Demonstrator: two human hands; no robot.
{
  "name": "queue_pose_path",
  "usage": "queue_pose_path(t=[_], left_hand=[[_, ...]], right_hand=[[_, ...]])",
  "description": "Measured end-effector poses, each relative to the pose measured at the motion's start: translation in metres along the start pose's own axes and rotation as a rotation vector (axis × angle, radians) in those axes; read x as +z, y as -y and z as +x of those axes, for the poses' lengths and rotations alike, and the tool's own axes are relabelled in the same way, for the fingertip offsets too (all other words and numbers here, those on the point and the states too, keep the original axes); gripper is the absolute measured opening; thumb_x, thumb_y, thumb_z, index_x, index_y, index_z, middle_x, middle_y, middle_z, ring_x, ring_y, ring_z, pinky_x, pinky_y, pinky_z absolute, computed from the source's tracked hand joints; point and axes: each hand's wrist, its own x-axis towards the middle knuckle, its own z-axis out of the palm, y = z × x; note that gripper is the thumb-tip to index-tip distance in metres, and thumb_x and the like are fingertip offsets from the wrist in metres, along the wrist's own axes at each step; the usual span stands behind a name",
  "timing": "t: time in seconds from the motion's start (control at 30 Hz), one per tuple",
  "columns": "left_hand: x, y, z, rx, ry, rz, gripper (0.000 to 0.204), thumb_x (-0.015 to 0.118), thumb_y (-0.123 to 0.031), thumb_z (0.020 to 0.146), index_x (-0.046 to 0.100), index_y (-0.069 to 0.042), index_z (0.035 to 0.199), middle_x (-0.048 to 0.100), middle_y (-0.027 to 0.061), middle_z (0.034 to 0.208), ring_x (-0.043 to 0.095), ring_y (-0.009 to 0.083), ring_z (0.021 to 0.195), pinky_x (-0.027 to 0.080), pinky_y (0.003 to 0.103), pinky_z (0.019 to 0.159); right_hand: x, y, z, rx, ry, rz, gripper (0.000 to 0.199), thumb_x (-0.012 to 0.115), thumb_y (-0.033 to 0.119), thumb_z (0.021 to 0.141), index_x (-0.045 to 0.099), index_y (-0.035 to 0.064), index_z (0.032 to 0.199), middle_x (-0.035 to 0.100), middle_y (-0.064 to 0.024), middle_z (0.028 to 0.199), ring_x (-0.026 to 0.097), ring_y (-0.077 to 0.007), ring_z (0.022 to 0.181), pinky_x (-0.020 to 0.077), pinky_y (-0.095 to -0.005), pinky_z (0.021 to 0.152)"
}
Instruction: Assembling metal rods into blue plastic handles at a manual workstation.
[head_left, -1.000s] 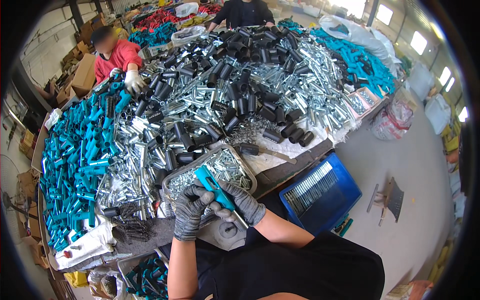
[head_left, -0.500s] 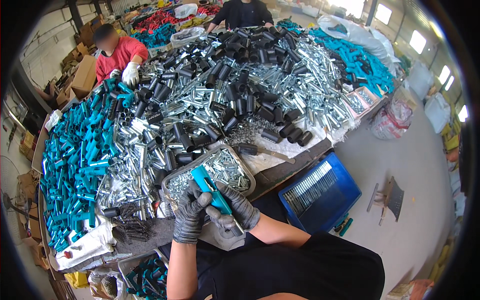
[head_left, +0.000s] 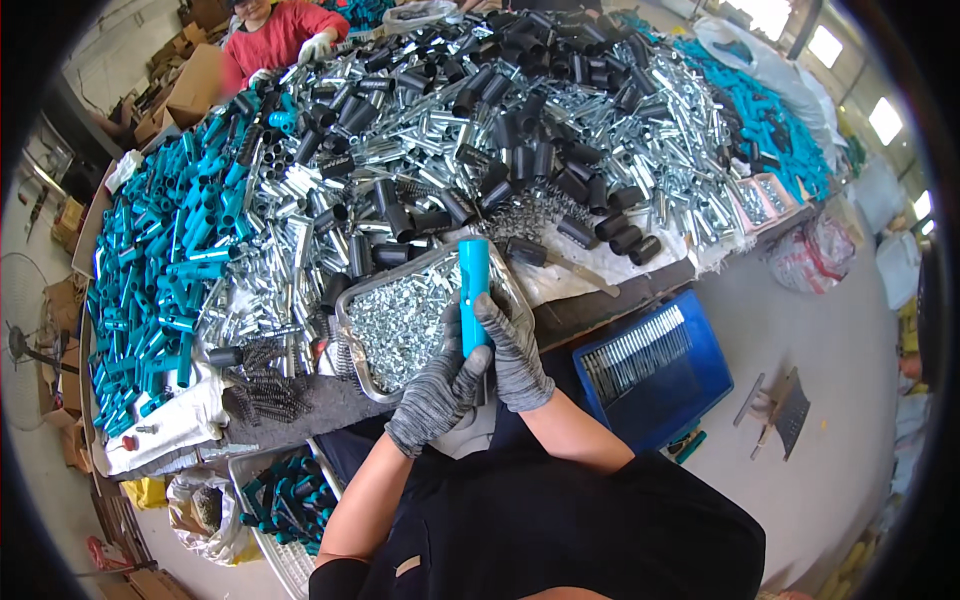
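Both my gloved hands hold a teal tubular plastic housing (head_left: 474,290), its rounded end pointing away from me. My left hand (head_left: 440,395) is closed around its near end from the left, thumb across it. Along the right side, my right hand (head_left: 515,355) grips it with the thumb on the front near a small hole. The housing's near end is hidden by my fingers. Just beyond and beneath it sits a clear plastic tray (head_left: 362,372) filled with small silvery metal pieces (head_left: 400,322).
A large heap of metal tubes (head_left: 400,165) and black sleeves (head_left: 540,160) covers the table. Teal housings (head_left: 160,280) pile at left, beside dark springs (head_left: 268,398). A blue crate (head_left: 655,400) with metal rods stands low at right. A person in red (head_left: 275,45) works at far left.
The teal housing has turned from tilting left to nearly straight away from me, showing a smooth rounded side. Both hands have shifted right and farther out. The view has tipped downward.
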Motion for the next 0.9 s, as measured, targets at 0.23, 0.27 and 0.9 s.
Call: queue_pose_path(t=[0.23,0.27,0.9], left_hand=[[0.004,-0.031,0.003,-0.457,0.166,0.016,0.056,0.048,-0.051,0.095,0.053,0.0,0.115,0.062,0.0191,0.076,0.062,0.0309,0.071,0.046,0.041,0.068],[0.005,-0.037,0.006,-0.463,0.153,-0.123,0.052,0.05,-0.052,0.094,0.059,-0.002,0.105,0.062,0.0162,0.075,0.061,0.0277,0.068,0.047,0.039,0.067],[-0.1,0.053,-0.035,-0.023,-0.727,1.182,0.046,0.06,-0.033,0.09,0.053,-0.001,0.122,0.053,0.0209,0.124,0.05,0.0381,0.116,0.04,0.047,0.098]], right_hand=[[-0.005,0.009,-0.001,-0.025,-0.068,0.087,0.048,0.063,0.046,0.089,0.056,0.0036,0.111,0.064,-0.0075,0.093,0.063,-0.016,0.082,0.0538,-0.0296,0.074],[-0.001,0.016,-0.005,0.02,-0.117,0.162,0.047,0.061,0.046,0.09,0.057,0.0035,0.111,0.065,-0.0095,0.096,0.064,-0.0188,0.082,0.0546,-0.0318,0.074],[-0.161,0.03,0.054,0.278,0.065,-0.026,0.051,0.062,0.053,0.086,0.056,0.0114,0.114,0.067,-0.005,0.078,0.055,-0.0114,0.044,0.0379,-0.0226,0.035]])
